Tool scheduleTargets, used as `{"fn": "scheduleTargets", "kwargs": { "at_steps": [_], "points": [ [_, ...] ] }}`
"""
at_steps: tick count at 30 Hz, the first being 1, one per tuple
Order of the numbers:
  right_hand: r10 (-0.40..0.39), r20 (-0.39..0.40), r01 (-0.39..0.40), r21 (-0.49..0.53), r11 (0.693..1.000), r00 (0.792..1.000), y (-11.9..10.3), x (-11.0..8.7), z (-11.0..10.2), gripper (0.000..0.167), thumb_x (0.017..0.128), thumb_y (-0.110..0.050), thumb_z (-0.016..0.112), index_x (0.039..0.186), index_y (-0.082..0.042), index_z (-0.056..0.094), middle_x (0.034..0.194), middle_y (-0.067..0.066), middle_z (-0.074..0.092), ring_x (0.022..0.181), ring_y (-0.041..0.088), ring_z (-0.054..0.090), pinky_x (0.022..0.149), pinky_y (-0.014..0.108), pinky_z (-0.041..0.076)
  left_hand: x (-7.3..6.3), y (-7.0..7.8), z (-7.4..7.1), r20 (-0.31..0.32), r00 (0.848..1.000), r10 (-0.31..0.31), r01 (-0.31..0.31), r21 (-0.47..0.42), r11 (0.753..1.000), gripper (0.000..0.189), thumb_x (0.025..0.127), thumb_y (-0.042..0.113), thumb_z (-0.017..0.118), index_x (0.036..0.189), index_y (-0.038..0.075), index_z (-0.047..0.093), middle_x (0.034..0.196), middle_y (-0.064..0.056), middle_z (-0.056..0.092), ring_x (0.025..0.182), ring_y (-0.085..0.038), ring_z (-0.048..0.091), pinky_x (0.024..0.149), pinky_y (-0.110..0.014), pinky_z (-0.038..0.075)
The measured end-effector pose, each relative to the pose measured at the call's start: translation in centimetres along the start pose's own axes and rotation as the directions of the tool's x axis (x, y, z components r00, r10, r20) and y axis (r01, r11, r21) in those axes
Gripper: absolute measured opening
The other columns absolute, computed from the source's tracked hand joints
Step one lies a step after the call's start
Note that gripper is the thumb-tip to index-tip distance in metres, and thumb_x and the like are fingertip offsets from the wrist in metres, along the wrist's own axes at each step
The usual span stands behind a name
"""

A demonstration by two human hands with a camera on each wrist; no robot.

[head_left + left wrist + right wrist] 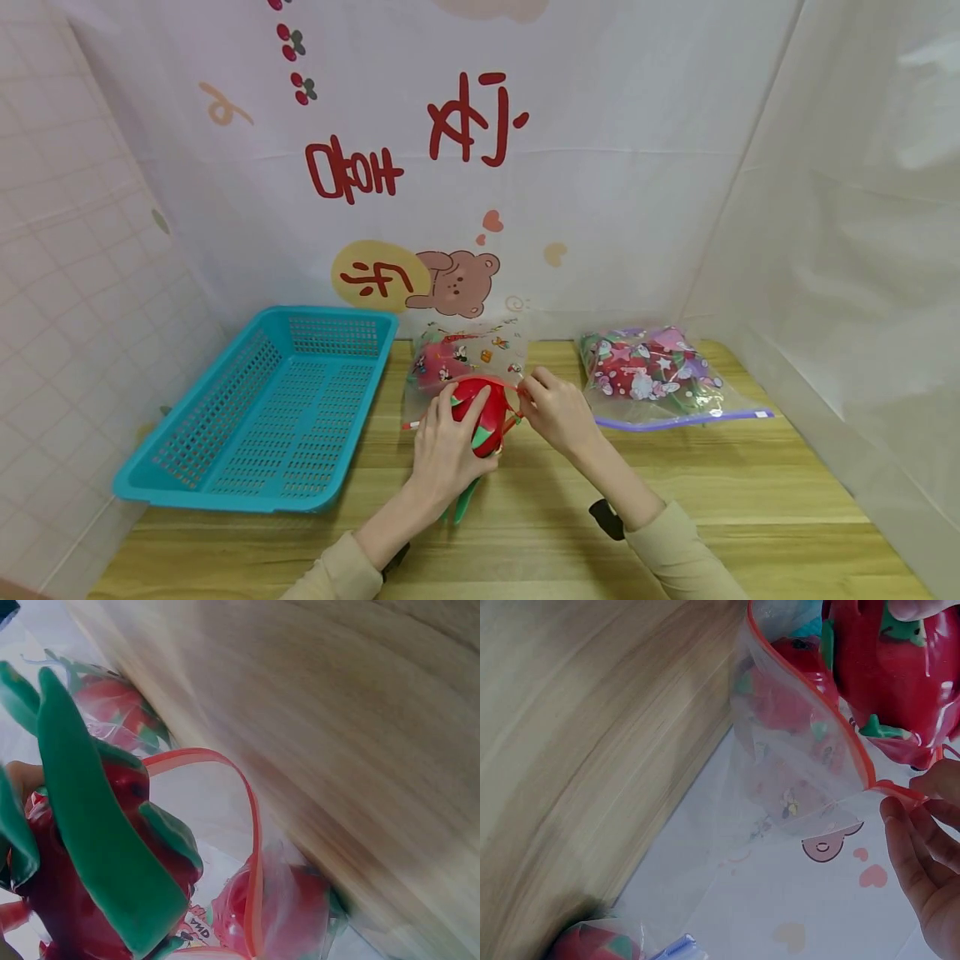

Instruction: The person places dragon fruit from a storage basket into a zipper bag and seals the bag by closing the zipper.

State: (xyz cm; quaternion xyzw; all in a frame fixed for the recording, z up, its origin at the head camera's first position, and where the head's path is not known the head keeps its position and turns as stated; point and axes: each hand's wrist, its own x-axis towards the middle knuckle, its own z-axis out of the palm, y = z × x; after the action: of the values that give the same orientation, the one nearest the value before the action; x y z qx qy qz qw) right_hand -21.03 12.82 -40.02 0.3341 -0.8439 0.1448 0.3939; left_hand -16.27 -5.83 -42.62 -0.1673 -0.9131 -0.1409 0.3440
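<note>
My left hand (441, 440) grips a glossy red toy dragon fruit (491, 421) with green leaf-like scales, right at the mouth of a clear printed zip bag (491, 346). Long green leaves (90, 810) stick out from the fruit toward the left wrist camera. With thumb and fingertips, my right hand (557, 408) pinches the bag's red zip edge (900, 791) at its right corner. The bag mouth gapes in both wrist views, its red rim (255, 847) bowed. Another red dragon fruit (791, 690) lies inside that bag.
A second zip bag (645, 367) with a purple slider edge, filled with red and green fruit, lies at the back right. On the left stands a turquoise plastic basket (341, 467). A white printed cloth (600, 167) hangs behind the wooden table (540, 533).
</note>
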Motion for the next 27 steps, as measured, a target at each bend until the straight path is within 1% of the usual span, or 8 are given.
{"fn": "scheduleTargets", "kwargs": {
  "at_steps": [2,6,10,13,17,19,22,27],
  "points": [
    [0.005,-0.012,-0.005,0.002,1.000,1.000,-0.1,0.0,0.0,0.015,0.070,-0.001,0.075,0.075,-0.008,0.063,0.071,0.000,0.057,0.052,0.010,0.055,0.045,0.020,0.045,0.0,0.0,0.2,-0.007,1.000,0.010,-0.010,0.032,0.999,0.089,0.051,0.045,0.088,0.131,0.026,0.054,0.128,-0.017,0.050,0.105,-0.032,0.056,0.076,-0.045,0.058],
    [0.039,-0.040,-0.038,0.018,0.999,0.998,-0.3,0.2,0.0,0.014,0.070,-0.001,0.076,0.075,-0.008,0.064,0.071,0.001,0.059,0.053,0.010,0.058,0.046,0.020,0.047,-0.1,0.1,0.6,-0.005,0.999,0.043,-0.042,0.112,0.993,0.094,0.048,0.049,0.089,0.132,0.027,0.053,0.129,-0.019,0.050,0.107,-0.034,0.053,0.064,-0.042,0.058],
    [0.087,-0.050,-0.086,0.027,0.996,0.995,-0.4,0.5,0.1,0.013,0.071,-0.003,0.076,0.075,-0.007,0.064,0.073,0.002,0.060,0.054,0.010,0.060,0.047,0.020,0.048,-0.3,0.1,0.9,0.025,0.995,0.099,-0.102,0.188,0.977,0.098,0.046,0.052,0.090,0.133,0.026,0.053,0.128,-0.020,0.051,0.105,-0.035,0.052,0.069,-0.041,0.058],
    [0.109,-0.059,-0.107,0.031,0.994,0.992,-0.5,0.7,0.1,0.011,0.073,-0.003,0.075,0.074,-0.006,0.065,0.072,0.002,0.060,0.054,0.010,0.060,0.047,0.020,0.047,-0.4,0.3,1.3,0.045,0.985,0.169,-0.175,0.256,0.951,0.095,0.048,0.056,0.088,0.131,0.024,0.055,0.125,-0.019,0.052,0.099,-0.034,0.054,0.076,-0.040,0.057],
    [0.118,-0.069,-0.117,0.023,0.993,0.991,-0.5,0.9,0.2,0.012,0.073,-0.004,0.076,0.073,-0.006,0.065,0.070,0.002,0.060,0.053,0.011,0.060,0.046,0.020,0.046,-0.5,0.6,2.0,0.059,0.962,0.268,-0.272,0.335,0.902,0.088,0.049,0.058,0.086,0.125,0.022,0.060,0.122,-0.015,0.053,0.094,-0.031,0.054,0.078,-0.037,0.054],
    [0.115,-0.065,-0.114,0.014,0.993,0.991,-0.5,0.8,0.2,0.013,0.072,-0.005,0.077,0.073,-0.006,0.064,0.071,0.002,0.061,0.053,0.011,0.060,0.046,0.020,0.046,-0.5,0.8,2.3,0.058,0.952,0.301,-0.302,0.349,0.887,0.083,0.051,0.057,0.086,0.122,0.021,0.062,0.122,-0.015,0.054,0.095,-0.031,0.054,0.081,-0.038,0.053],
    [0.109,-0.052,-0.110,-0.009,0.994,0.993,-0.3,0.6,0.3,0.013,0.071,-0.004,0.077,0.073,-0.006,0.064,0.071,0.002,0.061,0.051,0.011,0.058,0.045,0.021,0.046,-0.5,0.9,2.8,0.058,0.945,0.323,-0.322,0.361,0.875,0.078,0.054,0.054,0.085,0.121,0.020,0.063,0.125,-0.015,0.054,0.100,-0.033,0.056,0.085,-0.039,0.052],
    [0.111,-0.010,-0.112,-0.088,0.990,0.994,0.3,-0.1,0.3,0.016,0.067,-0.001,0.076,0.075,-0.006,0.064,0.072,0.004,0.060,0.047,0.014,0.053,0.041,0.025,0.044,-0.4,0.6,3.4,0.065,0.952,0.298,-0.300,0.366,0.881,0.079,0.058,0.053,0.083,0.124,0.017,0.060,0.127,-0.017,0.054,0.105,-0.035,0.056,0.089,-0.041,0.053]
  ]
}}
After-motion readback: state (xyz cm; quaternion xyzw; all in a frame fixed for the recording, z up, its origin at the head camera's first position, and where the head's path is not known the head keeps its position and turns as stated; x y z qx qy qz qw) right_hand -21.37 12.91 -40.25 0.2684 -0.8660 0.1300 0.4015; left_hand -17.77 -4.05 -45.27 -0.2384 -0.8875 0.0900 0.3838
